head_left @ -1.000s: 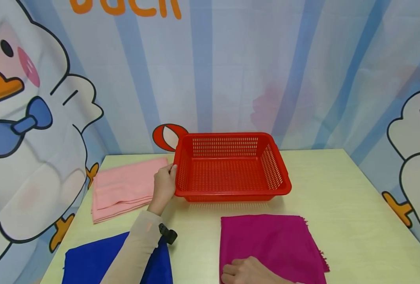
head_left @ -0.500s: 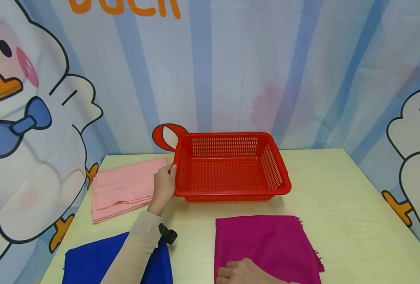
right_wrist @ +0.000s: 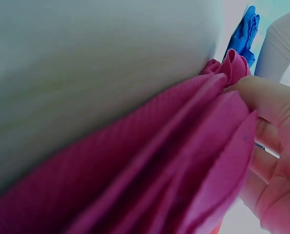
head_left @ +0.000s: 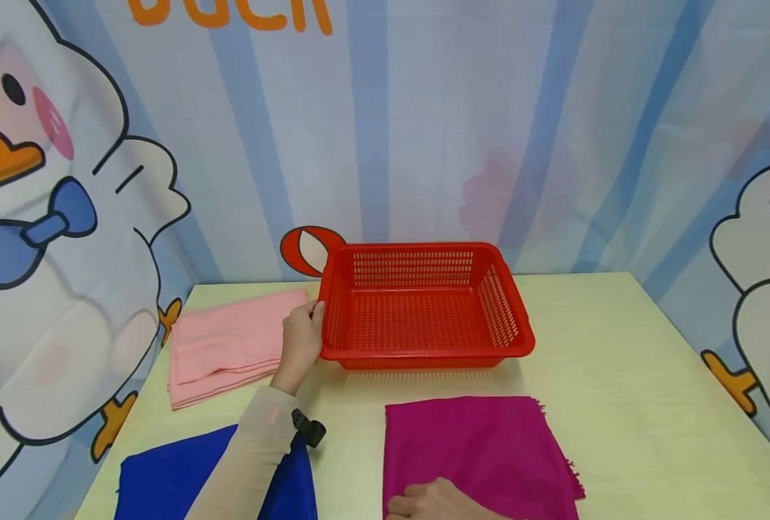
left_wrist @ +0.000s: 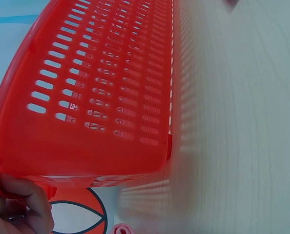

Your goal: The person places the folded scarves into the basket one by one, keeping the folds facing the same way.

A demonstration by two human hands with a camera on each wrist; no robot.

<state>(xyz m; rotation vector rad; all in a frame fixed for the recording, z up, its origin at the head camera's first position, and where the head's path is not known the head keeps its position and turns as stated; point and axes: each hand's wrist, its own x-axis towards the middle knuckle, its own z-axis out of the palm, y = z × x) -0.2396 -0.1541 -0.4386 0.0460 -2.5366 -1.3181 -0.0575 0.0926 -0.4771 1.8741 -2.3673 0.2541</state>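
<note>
Leftward goes the magenta cloth [head_left: 476, 448], slid a little across the tabletop [head_left: 651, 375] along with the right hand [head_left: 440, 500], while the red basket [head_left: 417, 318] has stayed put. From where I stand, the cloth sits at lower centre of the frame, its near edge cut off by the bottom border. It's folded into a rough square, plain and deep in colour, with a ragged fringe down its right side; the right wrist view shows several layers stacked along the fold. The right hand has that folded edge pinched between thumb and fingers, covering the cloth's lower left part. At mid-frame, the left hand [head_left: 300, 343] grips the left rim of the basket, which is slatted plastic with a flared lip. A folded pink cloth [head_left: 229, 339] lies on the left, just beside that hand. At lower left, a blue cloth [head_left: 157, 477] is partly hidden under the beige sleeve [head_left: 248, 448] crossing over it, a small black device [head_left: 308, 428] at its cuff. Behind hangs a striped backdrop [head_left: 424, 130] with a cartoon duck [head_left: 53, 325] filling the left side.
</note>
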